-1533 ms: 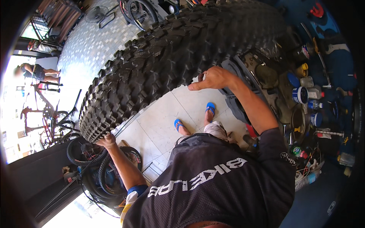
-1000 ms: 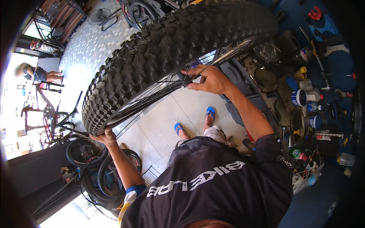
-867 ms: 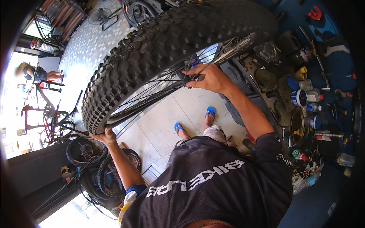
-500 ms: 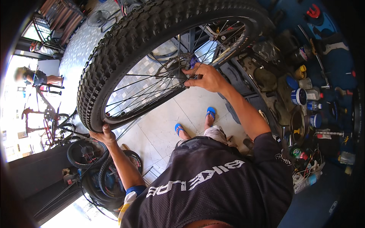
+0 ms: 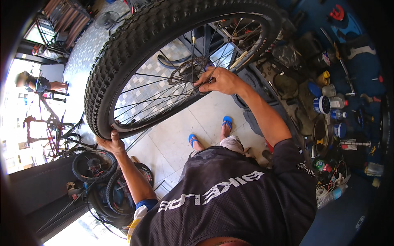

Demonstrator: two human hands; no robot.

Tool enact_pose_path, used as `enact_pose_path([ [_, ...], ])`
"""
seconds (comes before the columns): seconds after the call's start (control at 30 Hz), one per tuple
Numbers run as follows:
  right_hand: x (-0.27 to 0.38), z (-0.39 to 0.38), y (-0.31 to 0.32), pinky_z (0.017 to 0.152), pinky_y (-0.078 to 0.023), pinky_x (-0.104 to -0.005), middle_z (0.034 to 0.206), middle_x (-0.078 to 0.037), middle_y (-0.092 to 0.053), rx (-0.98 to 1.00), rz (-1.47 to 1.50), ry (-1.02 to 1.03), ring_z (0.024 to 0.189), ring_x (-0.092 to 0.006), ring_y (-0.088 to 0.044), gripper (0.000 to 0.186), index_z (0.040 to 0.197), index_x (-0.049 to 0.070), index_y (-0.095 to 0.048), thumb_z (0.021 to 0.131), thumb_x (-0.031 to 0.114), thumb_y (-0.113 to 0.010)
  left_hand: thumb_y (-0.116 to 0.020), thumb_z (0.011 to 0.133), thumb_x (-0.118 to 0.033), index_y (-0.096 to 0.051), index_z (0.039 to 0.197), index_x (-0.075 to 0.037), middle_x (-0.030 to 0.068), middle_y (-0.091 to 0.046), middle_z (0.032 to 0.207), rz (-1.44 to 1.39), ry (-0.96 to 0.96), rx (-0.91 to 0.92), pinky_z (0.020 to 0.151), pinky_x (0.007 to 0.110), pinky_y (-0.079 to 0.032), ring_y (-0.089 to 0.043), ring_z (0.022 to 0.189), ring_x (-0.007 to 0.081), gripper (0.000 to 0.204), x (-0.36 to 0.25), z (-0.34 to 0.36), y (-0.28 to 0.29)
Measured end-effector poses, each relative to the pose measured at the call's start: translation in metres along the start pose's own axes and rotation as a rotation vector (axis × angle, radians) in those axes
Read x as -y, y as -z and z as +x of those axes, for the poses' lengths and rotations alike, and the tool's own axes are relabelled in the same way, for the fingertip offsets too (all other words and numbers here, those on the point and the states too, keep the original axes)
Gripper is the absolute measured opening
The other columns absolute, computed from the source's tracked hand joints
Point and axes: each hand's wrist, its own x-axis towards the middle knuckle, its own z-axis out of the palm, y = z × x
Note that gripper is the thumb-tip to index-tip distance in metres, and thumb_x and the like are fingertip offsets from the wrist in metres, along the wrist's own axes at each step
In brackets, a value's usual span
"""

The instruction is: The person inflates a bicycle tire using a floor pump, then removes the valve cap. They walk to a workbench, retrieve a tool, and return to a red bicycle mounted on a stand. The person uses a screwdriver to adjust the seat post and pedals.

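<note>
A bicycle wheel (image 5: 144, 34) with a knobby black tyre fills the top middle of the view, tilted so that its spokes and rim show. My left hand (image 5: 111, 143) grips the tyre and rim at the lower left of the wheel, thumb on top. My right hand (image 5: 217, 80) is closed on the wheel's hub (image 5: 191, 74) at the centre, thumb and fingers around its end. A dark brake rotor (image 5: 177, 79) sits at the hub, partly behind spokes. My feet in blue flip-flops stand on pale floor tiles below.
A workbench at the right holds tubs (image 5: 321, 104), bottles and tools. Spare wheels and tyres (image 5: 92, 164) are stacked at the lower left. At the far left are a bicycle frame (image 5: 53, 127) and another person (image 5: 35, 82). A fan (image 5: 106, 20) stands at the back.
The wheel has tilted, exposing its spokes, rotor and hub where mostly tread showed before. My left hand has risen slightly; my right hand has closed on the hub.
</note>
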Motion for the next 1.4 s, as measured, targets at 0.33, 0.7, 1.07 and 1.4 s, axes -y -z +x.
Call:
enact_pose_path([
  [0.33, -0.008, -0.01, -0.016, 0.057, -0.049, -0.0254, 0.091, -0.002, -0.073, -0.177, 0.235, -0.085, 0.07, -0.0069, -0.062, 0.036, 0.116, 0.015, -0.08, 0.083, 0.025, -0.09, -0.081, 0.08, -0.067, -0.067, 0.109, 0.009, 0.0106, -0.072, 0.093, 0.053, 0.081, -0.075, 0.078, 0.036, -0.053, -0.067, 0.083, 0.0197, 0.082, 0.001, -0.001, 0.0],
  [0.7, 0.007, -0.013, -0.005, 0.073, -0.055, -0.0274, 0.115, -0.006, -0.07, -0.039, 0.055, 0.034, 0.084, -0.0109, -0.064, 0.061, 0.139, 0.02, -0.067, 0.081, 0.014, -0.086, -0.083, 0.083, -0.051, -0.066, 0.117, 0.008, 0.0119, -0.071, 0.101, 0.05, 0.057, -0.054, 0.084, 0.034, -0.052, -0.066, 0.09, 0.0202, 0.07, -0.004, 0.006, 0.001],
  [1.07, -0.003, -0.011, 0.002, 0.084, -0.056, -0.0289, 0.135, -0.01, -0.059, -0.145, 0.084, 0.037, 0.097, -0.0158, -0.067, 0.042, 0.126, 0.006, -0.066, 0.086, 0.004, -0.078, -0.084, 0.085, -0.039, -0.066, 0.113, 0.005, 0.0084, -0.069, 0.095, 0.064, 0.046, -0.046, 0.079, 0.032, -0.052, -0.063, 0.084, 0.017, 0.055, -0.035, 0.028, -0.019],
  [1.4, 0.02, -0.048, -0.083, 0.062, -0.055, -0.0393, 0.094, -0.008, -0.07, -0.818, -0.591, 0.091, 0.069, -0.0285, -0.067, 0.03, 0.102, 0.008, -0.068, 0.088, 0.031, -0.08, -0.085, 0.086, -0.039, -0.068, 0.105, 0.001, 0.0052, -0.067, 0.085, 0.167, 0.141, -0.048, 0.07, 0.03, -0.05, -0.06, 0.076, 0.0138, 0.048, -0.083, 0.048, -0.034],
])
